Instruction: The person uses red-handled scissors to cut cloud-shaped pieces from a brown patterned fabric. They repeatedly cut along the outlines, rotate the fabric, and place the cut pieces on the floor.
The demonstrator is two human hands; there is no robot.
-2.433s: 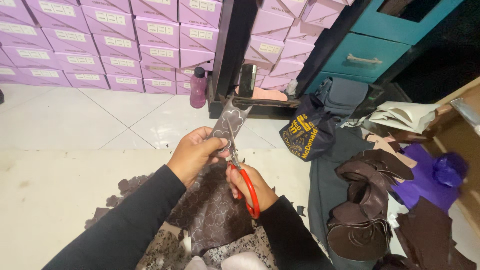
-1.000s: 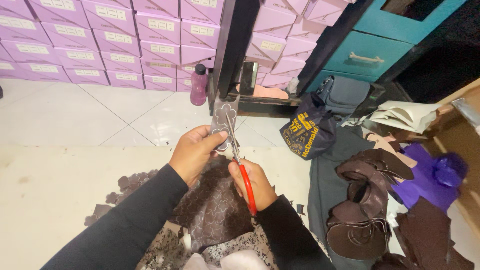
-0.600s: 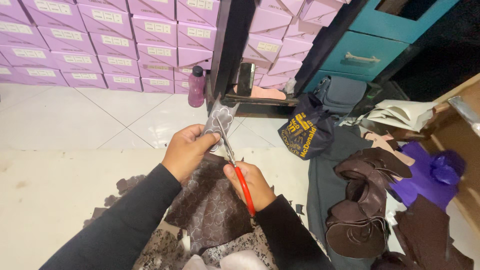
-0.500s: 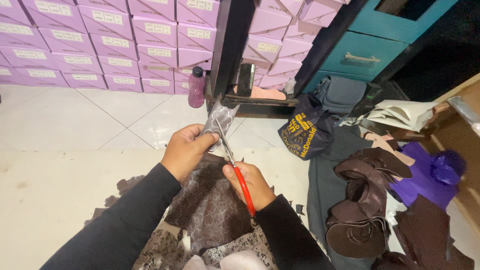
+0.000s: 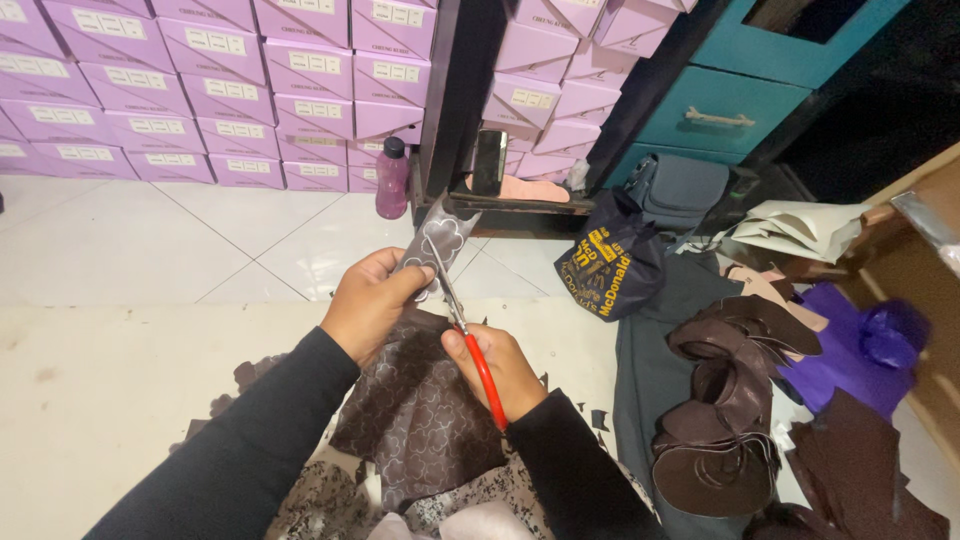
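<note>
My left hand (image 5: 368, 302) sits just left of the frame's centre, fingers curled and thumb pressed down, pinching the upper flap of a brown patterned sheet of leather (image 5: 420, 410) that hangs from my grip down toward the lower middle of the frame. My right hand (image 5: 500, 368) is just below and to the right of it, fingers wrapped shut around the red handles of a pair of scissors (image 5: 462, 325), whose blades point up into the raised flap near centre frame. Purple boxes (image 5: 200, 80) stack across the upper left, with a purple bottle (image 5: 392, 178) standing before them. A dark printed bag (image 5: 605, 268) lies right of centre, and dark brown cut pieces (image 5: 725, 400) pile at the lower right.
</note>
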